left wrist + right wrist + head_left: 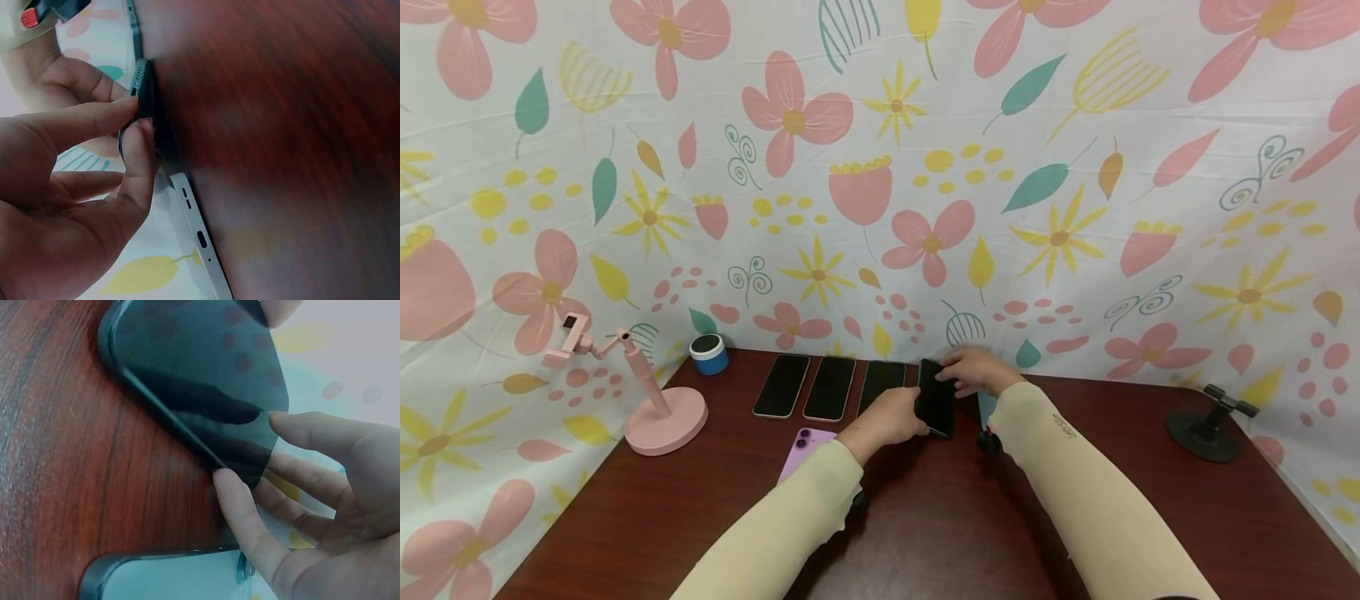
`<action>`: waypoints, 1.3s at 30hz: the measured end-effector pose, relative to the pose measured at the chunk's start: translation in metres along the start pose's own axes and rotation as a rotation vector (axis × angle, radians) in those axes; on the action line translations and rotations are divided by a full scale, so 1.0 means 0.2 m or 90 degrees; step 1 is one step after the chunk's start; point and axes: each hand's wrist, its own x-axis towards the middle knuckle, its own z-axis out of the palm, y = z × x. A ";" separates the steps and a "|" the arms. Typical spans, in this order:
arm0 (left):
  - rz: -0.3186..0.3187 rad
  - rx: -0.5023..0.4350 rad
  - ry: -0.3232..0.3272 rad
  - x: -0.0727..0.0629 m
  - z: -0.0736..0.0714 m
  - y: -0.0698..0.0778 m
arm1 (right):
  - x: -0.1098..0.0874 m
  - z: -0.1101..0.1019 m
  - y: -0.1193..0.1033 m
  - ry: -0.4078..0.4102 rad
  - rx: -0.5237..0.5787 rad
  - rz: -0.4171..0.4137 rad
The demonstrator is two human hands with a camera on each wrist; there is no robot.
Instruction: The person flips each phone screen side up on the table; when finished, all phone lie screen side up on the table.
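A black smartphone (934,412), screen up, is held by both hands near the back of the table. My left hand (891,415) pinches its near end between thumb and finger, as the left wrist view shows up close. At the far end, my right hand (973,371) grips a corner, with fingertips on its edge and screen (200,381). Left of it lies a row of three phones with dark screens: one (781,386), another (829,388), and a third (882,379) partly behind my left hand. A light blue phone (169,578) lies to the right, mostly under my right sleeve.
A purple phone (803,450) lies back up by my left forearm. On the left stand a pink phone stand (666,421) and a blue-and-white jar (709,354). A black stand (1206,433) is at the right. A flowered cloth (925,167) hangs behind the table.
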 end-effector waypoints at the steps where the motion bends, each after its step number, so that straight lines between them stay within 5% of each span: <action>1: -0.002 0.013 0.003 0.00 0.01 0.00 | 0.00 0.00 0.00 0.000 -0.008 -0.002; 15: 0.001 0.067 0.013 0.07 0.06 -0.03 | 0.03 0.01 0.00 0.007 -0.065 -0.007; 39: 0.033 0.212 0.063 0.00 0.04 0.04 | -0.02 0.04 -0.01 0.027 -0.140 -0.045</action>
